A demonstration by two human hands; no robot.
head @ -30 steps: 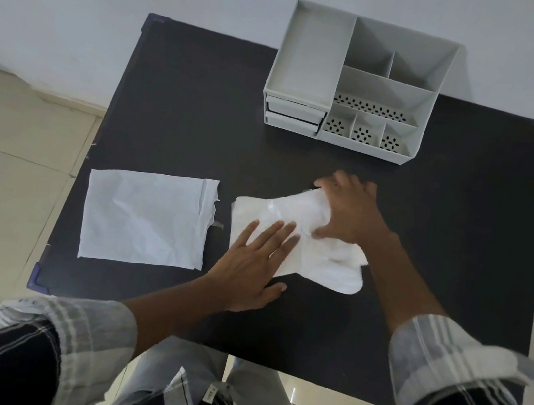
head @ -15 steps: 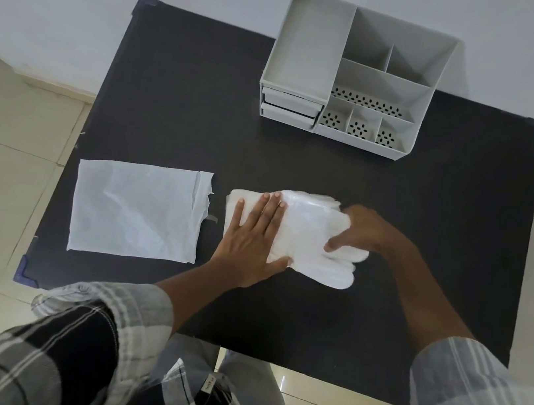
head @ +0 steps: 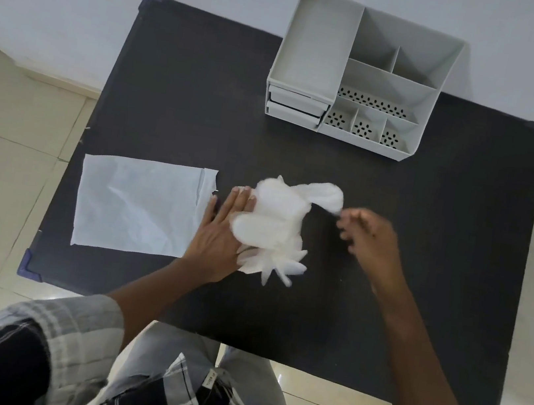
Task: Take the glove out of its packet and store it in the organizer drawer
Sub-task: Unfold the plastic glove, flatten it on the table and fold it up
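Note:
The white glove (head: 274, 226) lies crumpled and folded over itself in the middle of the black table (head: 178, 92). My left hand (head: 219, 233) lies flat on its left side and pins it down, with a fold of glove over the fingertips. A raised flap of the glove reaches right toward my right hand (head: 369, 238), which is blurred; its fingertips are at the flap's tip, and I cannot tell whether they pinch it. The torn white packet (head: 140, 206) lies flat to the left. The grey organizer (head: 317, 43) stands at the back, its two small drawers (head: 296, 104) closed at the front left.
The table's far edge meets a white wall. Tiled floor shows on the left and below the near edge. My legs and checked shirt sleeves are at the bottom of the view.
The glove's right part has been folded up and over to the left, onto my left fingers. My right hand has pulled back to the right, off the glove's body.

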